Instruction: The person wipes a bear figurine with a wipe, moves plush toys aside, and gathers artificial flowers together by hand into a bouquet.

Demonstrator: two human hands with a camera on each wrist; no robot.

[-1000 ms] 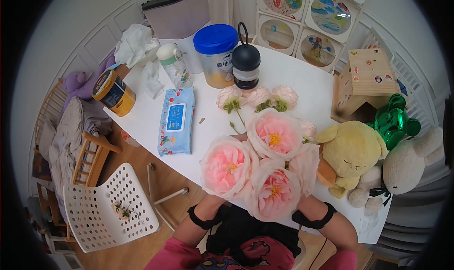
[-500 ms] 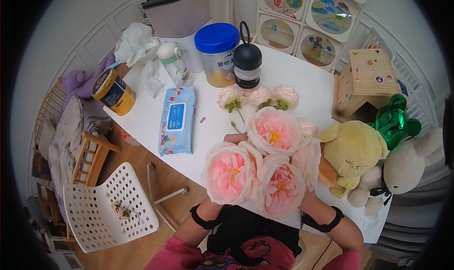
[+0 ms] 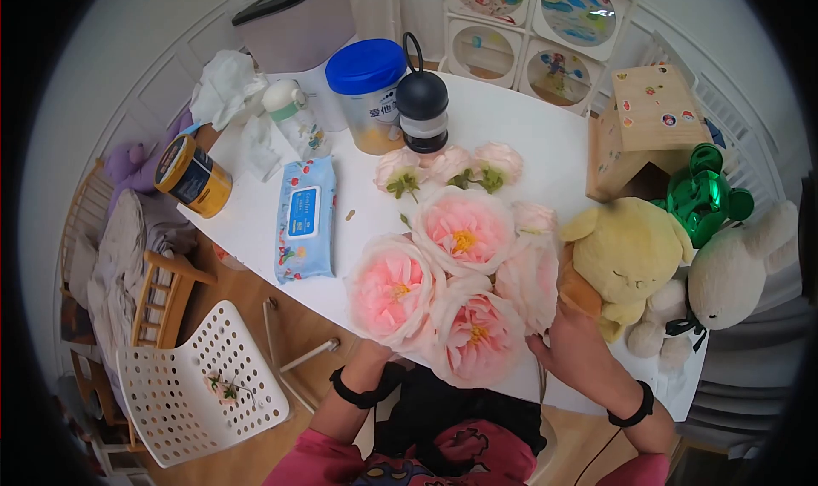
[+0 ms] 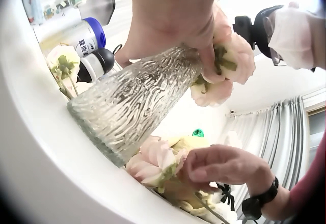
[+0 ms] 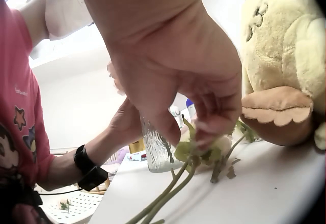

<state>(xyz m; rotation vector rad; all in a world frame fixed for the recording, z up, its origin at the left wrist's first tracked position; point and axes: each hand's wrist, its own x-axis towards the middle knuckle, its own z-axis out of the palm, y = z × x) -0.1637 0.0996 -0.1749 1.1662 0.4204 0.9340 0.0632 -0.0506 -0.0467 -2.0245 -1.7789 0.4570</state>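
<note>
Nearest, right hand (image 3: 573, 337) at the worktop (image 3: 528, 137) edge, fingers pinched on a loose pink rose (image 4: 158, 163) by its green base; stems trail toward the camera, ends cut off. Left hand (image 4: 173, 20) wraps the neck of a ribbed glass vase (image 4: 130, 102) standing on the worktop; from the head view the big pink blooms (image 3: 443, 281) hide both vase and hand. Beyond lie three small roses (image 3: 447, 169); a yellow plush toy (image 3: 626, 252) sits just right, partly hidden.
</note>
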